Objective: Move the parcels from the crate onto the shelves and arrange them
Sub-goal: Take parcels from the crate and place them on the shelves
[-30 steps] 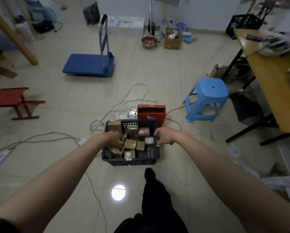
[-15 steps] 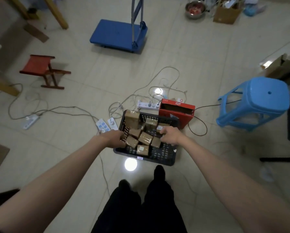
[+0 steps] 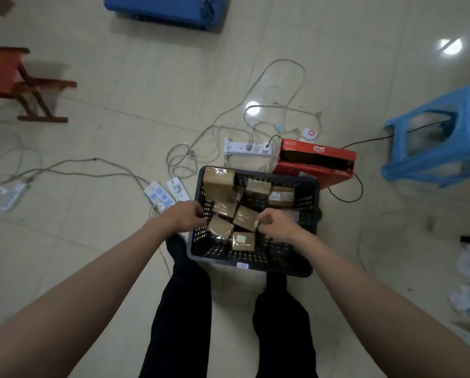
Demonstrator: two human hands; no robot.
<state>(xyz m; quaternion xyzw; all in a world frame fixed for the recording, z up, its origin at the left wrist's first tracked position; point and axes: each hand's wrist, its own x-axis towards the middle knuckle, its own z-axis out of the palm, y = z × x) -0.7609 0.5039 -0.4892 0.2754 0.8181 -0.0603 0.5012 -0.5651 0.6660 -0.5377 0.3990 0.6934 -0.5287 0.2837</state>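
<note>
A black plastic crate (image 3: 255, 261) sits low in front of my legs and holds several brown taped parcels. One tall parcel (image 3: 219, 181) stands in the far left corner, and a labelled one (image 3: 281, 196) lies at the far right. My left hand (image 3: 184, 216) grips the crate's left rim. Inside the crate, my right hand (image 3: 277, 226) has its fingers curled at the corner of a middle parcel (image 3: 244, 216). Two more parcels (image 3: 243, 241) lie near the front wall. No shelves are in view.
White power strips (image 3: 246, 148) and loose cables lie on the tiled floor behind and left of the crate. An open red box (image 3: 314, 162) touches its far right corner. A blue stool (image 3: 441, 137) stands right, a red stool (image 3: 10, 77) left, a blue cart (image 3: 168, 9) far back.
The view has tilted down and come closer to the crate. My right hand has left the crate's right rim and gone inside to a parcel. My left hand stays on the left rim.
</note>
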